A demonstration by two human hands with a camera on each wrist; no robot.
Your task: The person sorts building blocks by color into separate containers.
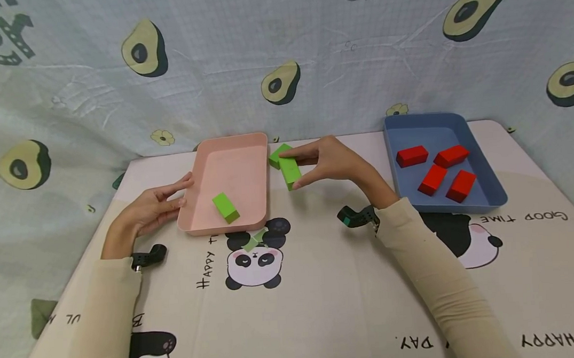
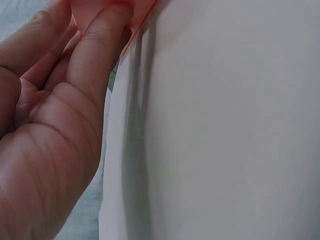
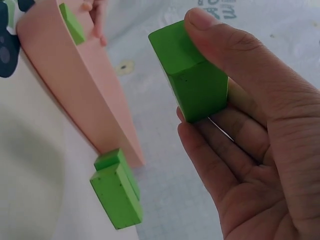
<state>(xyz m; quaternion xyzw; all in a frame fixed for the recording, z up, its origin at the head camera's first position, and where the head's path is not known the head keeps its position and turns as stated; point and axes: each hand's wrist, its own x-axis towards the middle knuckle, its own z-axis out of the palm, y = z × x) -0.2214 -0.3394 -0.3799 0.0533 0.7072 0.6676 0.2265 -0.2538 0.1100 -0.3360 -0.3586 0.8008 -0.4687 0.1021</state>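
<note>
My right hand pinches a green rectangular block between thumb and fingertips, just right of the pink tray. The right wrist view shows this block held up off the table. Below it, two more green blocks lie together on the table by the tray's far right corner; the head view partly hides them. Another green block lies inside the pink tray, toward its near side. My left hand holds the tray's left wall, thumb and fingers at the rim.
A blue tray at the back right holds several red blocks. Behind both trays hangs a cloth printed with avocados. The tablecloth carries panda prints and lettering. A small black wrist camera sits at each sleeve cuff.
</note>
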